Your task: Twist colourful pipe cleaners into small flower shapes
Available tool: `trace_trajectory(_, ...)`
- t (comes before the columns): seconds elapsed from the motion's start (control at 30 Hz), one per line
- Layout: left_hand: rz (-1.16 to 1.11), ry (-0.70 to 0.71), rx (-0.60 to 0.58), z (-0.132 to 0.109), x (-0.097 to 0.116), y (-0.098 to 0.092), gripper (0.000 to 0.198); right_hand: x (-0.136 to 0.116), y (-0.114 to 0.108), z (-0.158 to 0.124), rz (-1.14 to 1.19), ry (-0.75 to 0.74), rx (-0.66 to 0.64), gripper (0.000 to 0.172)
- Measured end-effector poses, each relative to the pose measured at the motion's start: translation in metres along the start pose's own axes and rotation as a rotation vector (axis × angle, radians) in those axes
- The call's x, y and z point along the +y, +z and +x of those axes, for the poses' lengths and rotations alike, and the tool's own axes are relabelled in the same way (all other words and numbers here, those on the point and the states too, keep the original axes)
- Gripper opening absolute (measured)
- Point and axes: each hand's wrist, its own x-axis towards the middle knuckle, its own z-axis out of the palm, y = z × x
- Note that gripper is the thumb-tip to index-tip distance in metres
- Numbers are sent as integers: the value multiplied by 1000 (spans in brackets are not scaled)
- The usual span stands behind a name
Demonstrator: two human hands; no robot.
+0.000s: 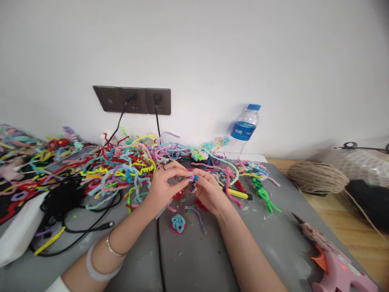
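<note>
My left hand [165,184] and my right hand [209,190] meet over the grey mat [188,259], fingertips pinched together on a small blue and purple pipe-cleaner piece [193,178]. Both hands are closed on it. A finished blue and red pipe-cleaner flower [178,223] lies on the mat just below my hands, with a loose purple pipe cleaner [197,215] beside it. A big tangle of coloured pipe cleaners [121,166] lies behind and to the left of my hands.
A pink glue gun [331,263] lies at the lower right. A water bottle [244,129] stands against the wall. A twine ball [316,177] sits right. Black cables [75,211] run from wall sockets [133,99]. A yellow-handled tool [238,194] lies near my right hand.
</note>
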Motion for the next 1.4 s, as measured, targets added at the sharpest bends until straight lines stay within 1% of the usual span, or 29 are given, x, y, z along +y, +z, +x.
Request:
trace_trajectory(0.1,-52,-118,-5,-2,-2,1,13,2,0,2,-80,-124,50,24)
trace_trajectory(0.2,-86,-218,47,-2,-5,2,14,4,0,4,-161,-215,102,24)
trace_trajectory(0.27,-77,-201,52,-2,-5,2,11,4,-1,5,-189,-230,119,24)
trace_trajectory(0.37,-38,-126,14,-1,-5,0,7,4,-2,7,-210,-230,142,26)
trace_trajectory(0.43,-35,-102,13,0,-4,-1,5,4,-3,7,-223,-234,155,26)
trace_trajectory(0.57,-27,-94,26,1,-5,-2,4,4,-2,7,-262,-246,146,25)
trace_trajectory(0.9,48,-87,54,0,-5,-1,9,-1,-1,4,-399,-284,104,24)
trace_trajectory(1.03,26,-92,64,1,-5,1,9,-1,0,4,-445,-297,102,25)
trace_trajectory(1.1,-18,-152,65,1,-6,1,8,-1,1,4,-471,-318,105,26)
trace_trajectory(1.13,-58,-207,63,1,-7,2,5,-1,2,4,-480,-333,109,26)
trace_trajectory(1.2,-170,-359,50,1,-8,2,2,-1,3,4,-487,-356,114,26)
trace_trajectory(1.3,-342,-579,15,2,-9,1,13,-1,4,4,-472,-361,113,26)
trace_trajectory(1.33,-377,-625,0,3,-8,0,16,-2,4,4,-466,-357,109,26)
trace_trajectory(1.4,-414,-663,-23,4,-8,-1,18,-2,4,3,-464,-349,100,26)
